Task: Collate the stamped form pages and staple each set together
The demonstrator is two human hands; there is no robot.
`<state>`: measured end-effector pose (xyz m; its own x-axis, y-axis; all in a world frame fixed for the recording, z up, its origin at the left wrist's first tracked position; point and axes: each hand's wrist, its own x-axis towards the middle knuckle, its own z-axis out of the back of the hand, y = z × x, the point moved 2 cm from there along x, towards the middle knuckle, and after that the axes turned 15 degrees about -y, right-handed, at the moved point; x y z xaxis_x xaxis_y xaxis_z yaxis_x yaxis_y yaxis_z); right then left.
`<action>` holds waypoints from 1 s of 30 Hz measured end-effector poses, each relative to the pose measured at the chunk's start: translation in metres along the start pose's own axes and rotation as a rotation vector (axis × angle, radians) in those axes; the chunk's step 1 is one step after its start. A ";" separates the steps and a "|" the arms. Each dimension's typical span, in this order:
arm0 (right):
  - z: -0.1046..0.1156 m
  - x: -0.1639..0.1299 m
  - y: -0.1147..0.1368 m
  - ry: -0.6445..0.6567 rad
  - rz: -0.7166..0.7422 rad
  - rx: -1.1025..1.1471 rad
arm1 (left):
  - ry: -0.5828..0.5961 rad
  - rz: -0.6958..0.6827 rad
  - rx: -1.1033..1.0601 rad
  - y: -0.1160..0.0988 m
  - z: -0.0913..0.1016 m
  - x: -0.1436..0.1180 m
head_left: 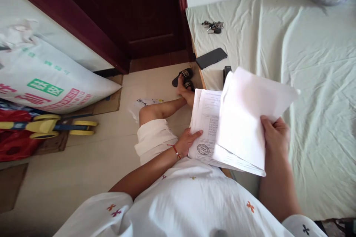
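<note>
1. While the left hand (pixel 187 142) is clamped on the left edge of the printed sheets (pixel 210 105), its thumb lies on top, near a round black stamp (pixel 203 149).
2. The right hand (pixel 276 131) is clamped on the right edge of the upper sheets (pixel 244 100), which partly cover the printed sheets.
3. All these papers are in front of the white shirt (pixel 191 192).
4. On the pale bedsheet (pixel 314 118) lie a black smartphone (pixel 211 58) and, farther away, a bunch of keys (pixel 215 27).

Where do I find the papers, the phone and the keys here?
Papers (pixel 241 120): head view, on the top white sheet.
Phone (pixel 211 58): head view, middle of its dark face.
Keys (pixel 217 30): head view, on a black key head.
</note>
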<state>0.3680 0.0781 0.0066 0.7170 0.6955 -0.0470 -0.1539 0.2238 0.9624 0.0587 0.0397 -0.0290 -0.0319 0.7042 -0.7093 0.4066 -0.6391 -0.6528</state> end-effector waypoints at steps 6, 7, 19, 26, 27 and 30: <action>-0.013 -0.001 -0.003 0.101 0.340 -0.416 | -0.050 -0.112 0.044 -0.002 -0.002 0.002; -0.015 -0.003 -0.001 0.101 0.405 -0.433 | -0.046 -0.114 0.051 -0.002 -0.002 0.002; -0.019 -0.008 -0.007 0.177 0.146 -0.209 | 0.007 -0.112 0.122 0.000 -0.001 0.004; -0.017 -0.009 -0.007 0.283 0.139 -0.341 | 0.017 -0.090 0.122 -0.002 -0.002 0.003; -0.017 -0.010 -0.006 0.281 0.144 -0.343 | 0.016 -0.088 0.122 -0.003 -0.003 0.002; -0.018 -0.013 -0.004 0.285 0.160 -0.314 | 0.010 -0.091 0.126 -0.004 -0.003 0.002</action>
<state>0.3471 0.0810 -0.0014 0.4585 0.8885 -0.0180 -0.4780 0.2637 0.8378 0.0593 0.0445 -0.0272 -0.0540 0.7639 -0.6431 0.2848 -0.6055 -0.7432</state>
